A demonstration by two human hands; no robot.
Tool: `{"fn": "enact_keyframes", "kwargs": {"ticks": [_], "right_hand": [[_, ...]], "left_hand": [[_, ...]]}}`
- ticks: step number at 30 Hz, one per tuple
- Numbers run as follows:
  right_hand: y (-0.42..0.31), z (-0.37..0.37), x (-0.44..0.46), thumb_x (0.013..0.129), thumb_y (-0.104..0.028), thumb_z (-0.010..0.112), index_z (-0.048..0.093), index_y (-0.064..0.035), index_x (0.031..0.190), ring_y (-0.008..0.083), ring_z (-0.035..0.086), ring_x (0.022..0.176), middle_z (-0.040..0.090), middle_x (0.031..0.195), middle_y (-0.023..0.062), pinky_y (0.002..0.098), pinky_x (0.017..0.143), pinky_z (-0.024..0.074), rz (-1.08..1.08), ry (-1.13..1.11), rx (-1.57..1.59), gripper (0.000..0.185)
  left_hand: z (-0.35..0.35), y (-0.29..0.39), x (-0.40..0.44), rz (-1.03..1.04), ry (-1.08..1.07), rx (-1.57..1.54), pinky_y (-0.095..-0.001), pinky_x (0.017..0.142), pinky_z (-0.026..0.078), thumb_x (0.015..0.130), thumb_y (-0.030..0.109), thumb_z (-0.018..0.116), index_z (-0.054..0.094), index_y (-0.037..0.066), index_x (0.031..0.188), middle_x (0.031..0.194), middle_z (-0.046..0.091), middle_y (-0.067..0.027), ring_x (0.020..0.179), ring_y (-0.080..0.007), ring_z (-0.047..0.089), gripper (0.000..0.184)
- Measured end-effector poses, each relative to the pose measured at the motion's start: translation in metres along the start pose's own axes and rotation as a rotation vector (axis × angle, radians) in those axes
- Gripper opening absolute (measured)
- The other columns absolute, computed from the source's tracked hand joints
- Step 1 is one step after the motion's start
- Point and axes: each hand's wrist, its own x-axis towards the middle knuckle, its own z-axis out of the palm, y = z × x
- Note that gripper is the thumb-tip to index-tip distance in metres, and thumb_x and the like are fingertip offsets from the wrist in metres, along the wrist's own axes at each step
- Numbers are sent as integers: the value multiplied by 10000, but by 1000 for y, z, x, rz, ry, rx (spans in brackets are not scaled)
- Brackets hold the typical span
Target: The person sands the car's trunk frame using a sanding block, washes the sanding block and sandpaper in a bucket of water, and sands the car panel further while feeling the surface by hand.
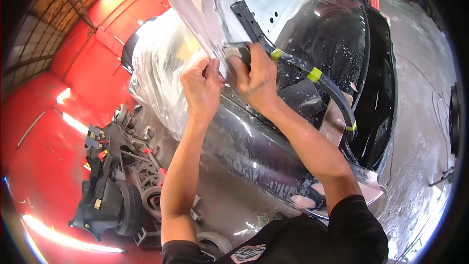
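My right hand (pixel 256 76) is closed round a small dark block (pixel 238 51), which lies against the edge of a pale, primer-coloured car panel (pixel 195 5). Just to its left, my left hand (pixel 202 85) has its fingers curled together at the same panel edge; whatever they may hold is hidden. Beyond the right hand runs a dark curved strip (pixel 293 61) with pieces of yellow-green tape (pixel 314 74) on it. Below both hands is a dark, scuffed body panel (pixel 249 139) with wet-looking streaks.
Clear plastic sheeting (pixel 159 76) covers part of the car at left. Dark car parts (pixel 105 200) and a tyre (pixel 131 208) lie on the floor by a red wall (pixel 39 142). A brown board (pixel 336 120) rests inside the open bay.
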Motion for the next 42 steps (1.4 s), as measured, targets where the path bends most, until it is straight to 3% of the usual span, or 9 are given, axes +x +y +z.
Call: {"fn": "enact_keyframes", "kwargs": {"ticks": [3, 10, 14, 19, 22, 24, 30, 36, 42], "right_hand": [[1, 18, 36, 907, -110, 747, 580, -12, 1074, 427, 631, 776, 606, 894, 189, 505, 653, 493, -133, 66, -67, 256], [-3, -4, -8, 917, -74, 757, 623, 22, 1118, 470, 651, 785, 648, 913, 220, 508, 685, 529, -15, -2, -10, 260], [-9, 20, 52, 920, -73, 755, 623, 12, 1120, 449, 674, 785, 652, 916, 224, 505, 690, 531, -116, 99, -61, 254], [-5, -6, -5, 919, -107, 739, 615, 24, 1132, 484, 658, 843, 656, 946, 243, 512, 719, 527, 69, -67, -32, 279], [-8, 16, 35, 926, -108, 734, 619, 23, 1156, 484, 662, 838, 658, 939, 242, 508, 721, 533, -27, 38, -112, 289], [-10, 19, 48, 916, -143, 725, 576, -20, 1046, 423, 640, 819, 603, 924, 189, 524, 682, 501, -31, 67, -82, 234], [6, 5, 6, 930, -155, 727, 609, -16, 1091, 409, 648, 820, 615, 921, 191, 519, 681, 506, 29, -5, -37, 243], [-4, 9, 29, 908, -149, 741, 595, -14, 1048, 412, 659, 827, 633, 930, 181, 501, 682, 521, -3, 25, -31, 244], [-8, 13, 45, 929, -152, 732, 603, -15, 1062, 434, 661, 825, 645, 942, 199, 503, 681, 523, -24, 38, -100, 230]], "left_hand": [[0, -3, 2, 55, -4, 42, -281, 521, 478, 1045, 67, 640, 633, -63, 792, 647, 608, -53, 564, -102, 602, 284], [-1, -2, 1, 19, -8, 33, -287, 529, 493, 1037, 51, 639, 659, -69, 827, 670, 626, -66, 571, -107, 616, 243], [-1, 0, 3, 28, -18, 34, -286, 537, 499, 1038, 53, 639, 658, -67, 827, 674, 631, -67, 573, -106, 620, 244], [-1, -2, 2, -11, -14, 27, -283, 546, 503, 1042, 60, 635, 673, -67, 843, 678, 647, -65, 574, -106, 622, 239], [-2, -2, 4, 8, -21, 55, -277, 553, 502, 1048, 103, 643, 692, -66, 875, 684, 660, -66, 584, -112, 636, 247], [-2, -3, 1, 6, -36, 48, -266, 568, 502, 1054, 168, 651, 723, -59, 921, 702, 686, -74, 604, -119, 660, 273], [3, 3, 0, -36, 16, 74, -284, 536, 499, 1056, 72, 626, 673, -66, 856, 641, 592, -40, 564, -103, 602, 247], [0, -3, -1, 1, 5, 84, -274, 563, 513, 1066, 159, 620, 697, -64, 880, 695, 670, -72, 598, -119, 656, 301], [6, 5, -2, -31, 47, 55, -285, 526, 494, 1045, 48, 612, 658, -71, 842, 654, 594, -41, 555, -101, 591, 240]]}}
